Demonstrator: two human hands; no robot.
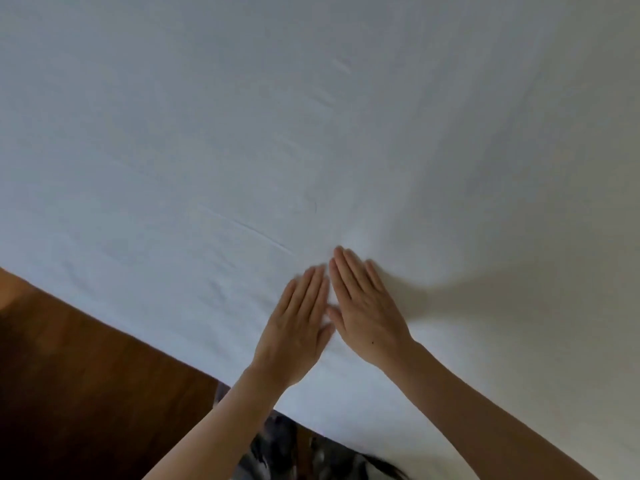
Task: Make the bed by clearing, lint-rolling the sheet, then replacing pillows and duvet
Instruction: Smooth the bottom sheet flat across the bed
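bed cleared, sheet being smoothed, pillows and duvet yet to go back

nearest the camera, a patch of dark patterned clothing shows at the bottom edge, with a wooden floor off to the left beside the bed. both bare forearms reach forward over the bed's near edge. the left hand and the right hand lie palm-down on the white sheet, side by side and angled towards each other so their inner edges nearly meet. the fingers of both hands are straight and held together, pressing flat on the fabric and gripping nothing.

just beyond the fingertips the cloth bunches slightly, and a long thin crease runs off to the left. farther out, a few faint short creases trail up the middle of the sheet, which fills the rest of the view.

judging from this, the clearing step looks done: no pillow or duvet lies on the part of the bed in view. no lint roller is visible, so whether the rolling is finished cannot be told; the flat hands suggest smoothing. replacing the pillows and duvet appears still to come.
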